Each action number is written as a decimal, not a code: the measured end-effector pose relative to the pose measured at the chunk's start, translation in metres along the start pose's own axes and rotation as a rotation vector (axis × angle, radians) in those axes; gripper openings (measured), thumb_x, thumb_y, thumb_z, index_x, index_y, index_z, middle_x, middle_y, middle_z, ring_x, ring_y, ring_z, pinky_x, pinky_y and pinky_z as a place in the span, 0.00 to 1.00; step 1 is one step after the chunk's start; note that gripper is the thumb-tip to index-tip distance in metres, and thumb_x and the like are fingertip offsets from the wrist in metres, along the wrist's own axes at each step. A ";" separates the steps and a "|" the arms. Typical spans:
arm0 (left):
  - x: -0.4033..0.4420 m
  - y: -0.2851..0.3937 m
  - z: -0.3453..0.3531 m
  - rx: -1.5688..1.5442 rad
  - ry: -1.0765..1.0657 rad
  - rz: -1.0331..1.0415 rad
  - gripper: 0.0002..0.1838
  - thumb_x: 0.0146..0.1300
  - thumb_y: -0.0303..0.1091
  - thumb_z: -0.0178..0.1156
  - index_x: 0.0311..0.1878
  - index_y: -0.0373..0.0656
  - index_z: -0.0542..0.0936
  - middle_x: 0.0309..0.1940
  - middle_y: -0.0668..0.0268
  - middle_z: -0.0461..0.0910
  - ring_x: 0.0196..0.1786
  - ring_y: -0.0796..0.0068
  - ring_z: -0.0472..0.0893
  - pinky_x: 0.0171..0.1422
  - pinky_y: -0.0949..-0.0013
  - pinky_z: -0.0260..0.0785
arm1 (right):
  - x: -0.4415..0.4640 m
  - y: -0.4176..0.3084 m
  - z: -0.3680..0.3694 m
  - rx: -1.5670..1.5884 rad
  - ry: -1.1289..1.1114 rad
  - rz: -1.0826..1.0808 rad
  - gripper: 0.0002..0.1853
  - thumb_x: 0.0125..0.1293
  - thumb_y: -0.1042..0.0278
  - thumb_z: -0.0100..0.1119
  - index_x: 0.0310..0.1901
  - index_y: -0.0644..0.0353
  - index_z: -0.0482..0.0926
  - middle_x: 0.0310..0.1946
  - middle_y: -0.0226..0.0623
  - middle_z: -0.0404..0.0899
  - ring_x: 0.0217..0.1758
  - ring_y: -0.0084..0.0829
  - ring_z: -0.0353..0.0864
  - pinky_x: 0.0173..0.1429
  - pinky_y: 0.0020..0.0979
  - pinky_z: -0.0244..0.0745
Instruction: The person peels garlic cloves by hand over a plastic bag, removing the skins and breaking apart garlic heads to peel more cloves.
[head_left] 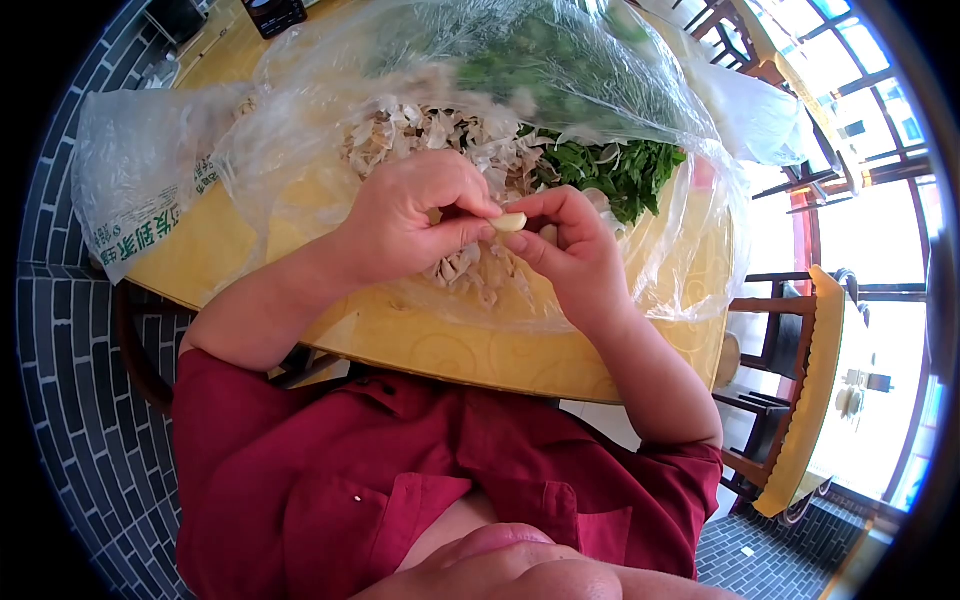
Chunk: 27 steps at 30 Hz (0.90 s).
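Note:
A pale, peeled-looking garlic clove point(509, 222) is pinched between my two hands above the near part of the table. My left hand point(415, 212) holds its left end between thumb and fingertips. At its other end, the thumb and forefinger of my right hand point(568, 238) are closed on it. Behind and below my hands lies a heap of papery garlic skins point(420, 132) on a clear plastic sheet point(300, 130). To the right of the skins are leafy greens point(625, 172), partly covered by the plastic.
The yellow table point(460, 355) has its rounded edge close to my body. A white plastic bag with green print point(145, 215) lies at its left. A dark box point(274, 14) stands at the far left. Chairs point(775, 345) and another yellow-covered table point(815, 400) are to the right.

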<state>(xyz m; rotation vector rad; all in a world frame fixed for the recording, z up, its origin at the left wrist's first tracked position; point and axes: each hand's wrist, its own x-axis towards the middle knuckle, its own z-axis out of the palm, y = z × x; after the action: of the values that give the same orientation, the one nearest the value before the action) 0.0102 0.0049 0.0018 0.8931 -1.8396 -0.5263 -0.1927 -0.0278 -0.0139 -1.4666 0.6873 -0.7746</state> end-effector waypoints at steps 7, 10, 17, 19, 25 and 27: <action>-0.002 0.005 0.000 -0.006 -0.003 0.006 0.08 0.49 0.21 0.68 0.29 0.39 0.77 0.26 0.65 0.78 0.32 0.70 0.78 0.34 0.70 0.70 | 0.000 0.003 0.000 -0.024 0.011 -0.022 0.12 0.58 0.73 0.66 0.43 0.61 0.76 0.28 0.20 0.73 0.25 0.10 0.59 0.30 0.15 0.59; -0.003 0.001 0.002 -0.012 0.007 0.035 0.07 0.50 0.21 0.67 0.30 0.40 0.78 0.27 0.65 0.78 0.32 0.69 0.78 0.34 0.70 0.70 | 0.000 0.005 -0.001 -0.006 0.014 -0.015 0.12 0.58 0.73 0.67 0.43 0.61 0.76 0.28 0.21 0.73 0.25 0.10 0.59 0.30 0.16 0.59; -0.006 0.006 0.006 -0.120 0.022 -0.259 0.07 0.56 0.22 0.65 0.37 0.40 0.78 0.29 0.68 0.78 0.31 0.81 0.78 0.32 0.77 0.70 | 0.000 0.001 0.000 -0.234 0.096 -0.160 0.13 0.56 0.74 0.68 0.42 0.60 0.77 0.29 0.26 0.75 0.29 0.16 0.70 0.33 0.20 0.66; -0.008 0.005 0.006 -0.140 0.009 -0.301 0.08 0.57 0.23 0.64 0.39 0.40 0.78 0.29 0.69 0.78 0.30 0.84 0.78 0.32 0.79 0.70 | 0.001 -0.001 0.001 -0.363 0.122 -0.331 0.13 0.54 0.75 0.68 0.41 0.59 0.77 0.29 0.30 0.77 0.30 0.22 0.75 0.34 0.23 0.69; -0.008 0.009 0.001 -0.417 -0.106 -0.492 0.11 0.60 0.19 0.59 0.46 0.37 0.74 0.33 0.68 0.77 0.32 0.85 0.78 0.32 0.80 0.70 | 0.002 -0.003 0.002 -0.500 0.107 -0.430 0.13 0.51 0.78 0.67 0.40 0.59 0.78 0.31 0.36 0.77 0.30 0.33 0.78 0.33 0.28 0.72; -0.008 0.008 0.001 -0.436 -0.099 -0.468 0.12 0.59 0.19 0.60 0.46 0.37 0.74 0.33 0.68 0.78 0.32 0.84 0.78 0.32 0.80 0.70 | 0.001 -0.005 0.003 -0.535 0.108 -0.444 0.13 0.51 0.78 0.67 0.40 0.59 0.78 0.31 0.37 0.77 0.30 0.33 0.78 0.32 0.29 0.72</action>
<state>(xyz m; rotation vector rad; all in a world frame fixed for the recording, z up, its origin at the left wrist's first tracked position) 0.0082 0.0161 0.0023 1.0028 -1.5070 -1.2289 -0.1904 -0.0265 -0.0092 -2.1200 0.6895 -1.0674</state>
